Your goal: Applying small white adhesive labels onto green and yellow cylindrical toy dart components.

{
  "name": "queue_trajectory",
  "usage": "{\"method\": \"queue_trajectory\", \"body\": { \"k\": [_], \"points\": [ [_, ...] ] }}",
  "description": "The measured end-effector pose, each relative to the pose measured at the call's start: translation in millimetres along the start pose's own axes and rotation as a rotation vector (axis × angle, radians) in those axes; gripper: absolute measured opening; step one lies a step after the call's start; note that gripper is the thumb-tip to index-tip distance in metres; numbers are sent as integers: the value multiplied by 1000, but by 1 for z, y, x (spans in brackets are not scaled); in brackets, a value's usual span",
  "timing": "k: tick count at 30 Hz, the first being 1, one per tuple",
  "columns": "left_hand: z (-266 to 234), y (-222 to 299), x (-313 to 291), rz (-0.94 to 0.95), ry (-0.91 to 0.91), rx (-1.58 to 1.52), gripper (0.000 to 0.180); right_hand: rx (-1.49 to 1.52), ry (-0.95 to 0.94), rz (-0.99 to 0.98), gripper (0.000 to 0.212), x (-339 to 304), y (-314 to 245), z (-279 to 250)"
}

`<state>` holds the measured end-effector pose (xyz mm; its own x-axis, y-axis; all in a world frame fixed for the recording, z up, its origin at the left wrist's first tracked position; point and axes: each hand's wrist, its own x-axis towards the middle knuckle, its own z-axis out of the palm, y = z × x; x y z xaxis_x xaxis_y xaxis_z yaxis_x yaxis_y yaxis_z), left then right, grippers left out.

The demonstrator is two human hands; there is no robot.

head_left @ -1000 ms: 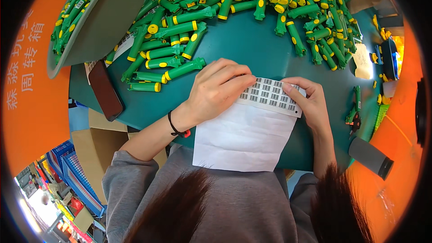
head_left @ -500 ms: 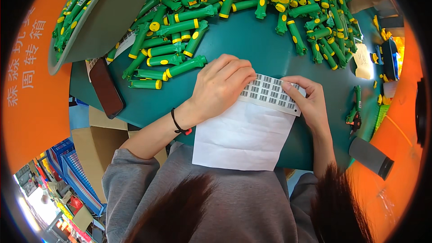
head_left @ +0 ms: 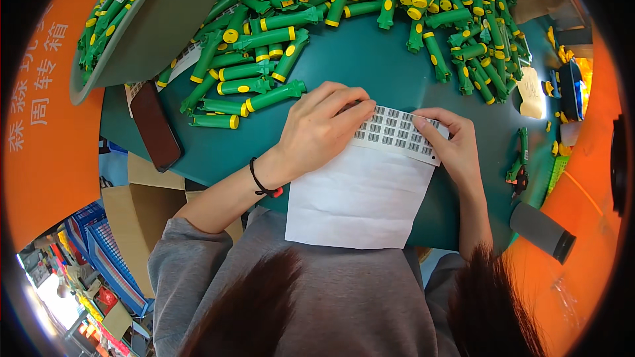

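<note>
A white sheet of barcode stickers [head_left: 399, 131] lies between my hands at the front of the table, its lower part [head_left: 357, 201] plain and lightly creased. Several rows of small printed labels run along its far end. My left hand [head_left: 322, 125] is closed at the far left corner of the sheet, fingers curled together; its fingertips are partly hidden. At the right edge, my right hand [head_left: 455, 142] grips the sheet with the thumb on top and the other fingers behind. Beyond them lie many green tubes with yellow caps [head_left: 274, 97].
A grey tub [head_left: 159, 33] of green tubes stands at the far left, beside a dark phone [head_left: 155, 129]. More green tubes [head_left: 463, 46] are heaped at the far right. Scissors [head_left: 520, 180] and a grey cylinder [head_left: 542, 231] lie right. An open cardboard box [head_left: 135, 215] sits below left.
The fingers of my left hand have shifted slightly at the sheet's corner. My right hand keeps its grip, and the whole view has moved a little.
</note>
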<state>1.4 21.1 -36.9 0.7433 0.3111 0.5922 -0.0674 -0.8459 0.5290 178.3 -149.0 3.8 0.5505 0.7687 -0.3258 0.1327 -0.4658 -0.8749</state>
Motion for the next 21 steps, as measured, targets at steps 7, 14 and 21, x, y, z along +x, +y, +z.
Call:
{"method": "queue_trajectory", "body": {
  "k": [7,14,21],
  "points": [
    [4,0,2,9,23,0,25,17,-4,-17,18,0,1,1],
    [5,-1,2,107,28,141,18,-10,5,-49,18,-2,1,4],
    [14,-8,4,53,95,83,14,-11,15,-33,19,-4,-1,5]
  ]
}}
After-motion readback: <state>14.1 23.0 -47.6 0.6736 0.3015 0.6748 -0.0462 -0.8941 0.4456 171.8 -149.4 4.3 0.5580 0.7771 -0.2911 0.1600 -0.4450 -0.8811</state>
